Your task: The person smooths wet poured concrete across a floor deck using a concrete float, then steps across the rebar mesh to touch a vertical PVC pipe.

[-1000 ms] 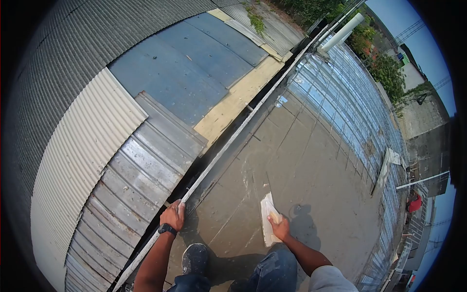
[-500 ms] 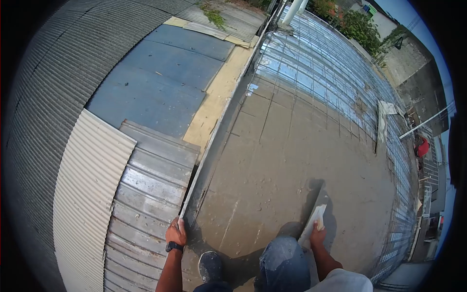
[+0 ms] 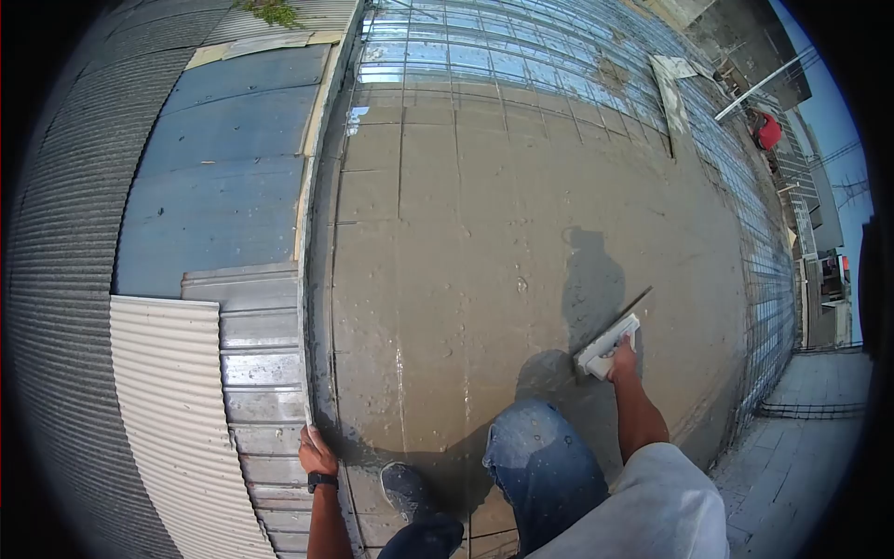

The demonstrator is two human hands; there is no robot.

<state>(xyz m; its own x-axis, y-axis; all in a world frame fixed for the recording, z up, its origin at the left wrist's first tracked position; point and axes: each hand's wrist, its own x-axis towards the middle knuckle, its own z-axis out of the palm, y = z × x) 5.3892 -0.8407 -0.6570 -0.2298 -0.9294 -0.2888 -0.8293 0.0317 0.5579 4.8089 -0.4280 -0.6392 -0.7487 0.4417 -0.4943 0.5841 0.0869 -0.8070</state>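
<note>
My right hand [image 3: 622, 361] is closed around the handle of a plastering float [image 3: 605, 345], its pale back plate and long thin blade tilted on the wet concrete [image 3: 484, 242]. The blade appears to touch the grey surface, and my shadow falls just behind it. At lower left, my left hand [image 3: 317, 455], with a dark watch on the wrist, grips the narrow raised edging [image 3: 305, 373] along the slab's side. Its fingertips are partly hidden by that edge. Between my hands are my bent knee in blue jeans [image 3: 540, 447] and a dark shoe [image 3: 404, 489] on the concrete.
Steel rebar mesh [image 3: 521, 65] over shiny metal decking lies at the far end and right. Left of the edging are corrugated roof sheets [image 3: 172, 391] and blue panels [image 3: 223, 168]. A person in red [image 3: 767, 131] crouches at far right, near a white pole [image 3: 764, 84].
My right hand has swung the float right and forward, turning its blade from steep to more slanted. My left hand still holds the edging. The view has shifted and turned.
</note>
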